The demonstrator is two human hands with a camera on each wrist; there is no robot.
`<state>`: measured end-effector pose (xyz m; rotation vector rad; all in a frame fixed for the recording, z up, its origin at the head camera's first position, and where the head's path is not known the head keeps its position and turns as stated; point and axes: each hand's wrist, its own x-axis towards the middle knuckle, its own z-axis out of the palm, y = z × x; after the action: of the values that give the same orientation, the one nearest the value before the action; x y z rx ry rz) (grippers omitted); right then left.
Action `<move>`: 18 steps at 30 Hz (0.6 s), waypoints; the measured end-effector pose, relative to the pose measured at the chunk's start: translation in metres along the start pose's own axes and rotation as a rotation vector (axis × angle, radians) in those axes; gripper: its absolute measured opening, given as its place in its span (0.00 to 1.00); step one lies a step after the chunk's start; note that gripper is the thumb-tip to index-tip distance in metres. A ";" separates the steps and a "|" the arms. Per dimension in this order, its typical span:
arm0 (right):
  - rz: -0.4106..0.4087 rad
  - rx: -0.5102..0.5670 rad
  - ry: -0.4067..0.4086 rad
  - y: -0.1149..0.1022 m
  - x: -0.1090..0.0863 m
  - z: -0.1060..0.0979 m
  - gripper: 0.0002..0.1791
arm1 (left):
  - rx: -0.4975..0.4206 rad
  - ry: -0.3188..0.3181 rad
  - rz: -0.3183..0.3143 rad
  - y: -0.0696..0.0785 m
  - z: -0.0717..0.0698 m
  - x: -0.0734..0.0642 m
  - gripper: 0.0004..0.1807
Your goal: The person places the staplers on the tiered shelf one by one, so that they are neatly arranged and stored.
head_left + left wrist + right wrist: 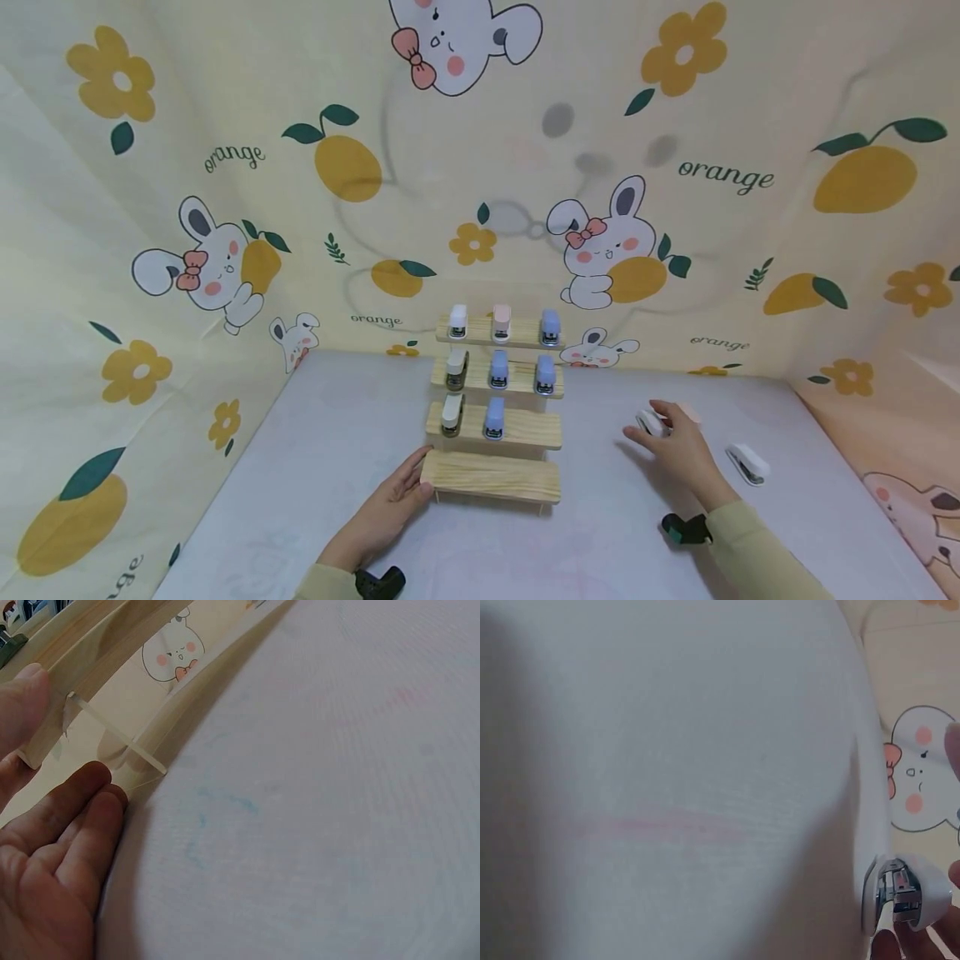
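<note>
A tiered wooden stand [492, 477] stands in the middle of the table. My left hand [386, 510] grips the left end of its lowest shelf, thumb on the board's edge; the left wrist view shows the other fingers [82, 825] below, beside a thin leg. On the right, my right hand [681, 450] pinches a small white stapler [651, 422], whose metal inner side shows in the right wrist view. Behind that hand a pale pink object [688, 412] is mostly hidden. Another white stapler [747, 464] lies on the table further right.
Small staplers sit on the stand's upper three shelves: white [457, 322], pink [502, 322] and blue [551, 327] ones on top, white and blue ones below. A patterned cloth backdrop [480, 167] rises behind and beside the white table [315, 450].
</note>
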<state>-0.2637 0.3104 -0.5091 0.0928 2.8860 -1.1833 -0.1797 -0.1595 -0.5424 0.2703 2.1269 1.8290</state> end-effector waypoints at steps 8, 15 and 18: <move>0.028 -0.016 -0.061 0.004 0.003 -0.001 0.55 | 0.004 -0.003 -0.003 -0.002 0.000 0.002 0.37; 0.019 -0.031 -0.073 0.009 0.007 0.002 0.53 | 0.028 0.002 -0.002 -0.003 0.000 0.002 0.37; 0.025 -0.030 -0.077 0.010 0.007 0.001 0.52 | 0.027 0.003 -0.005 -0.002 0.000 0.001 0.37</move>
<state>-0.2702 0.3171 -0.5176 0.0817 2.8265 -1.1140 -0.1807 -0.1596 -0.5449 0.2691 2.1537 1.8006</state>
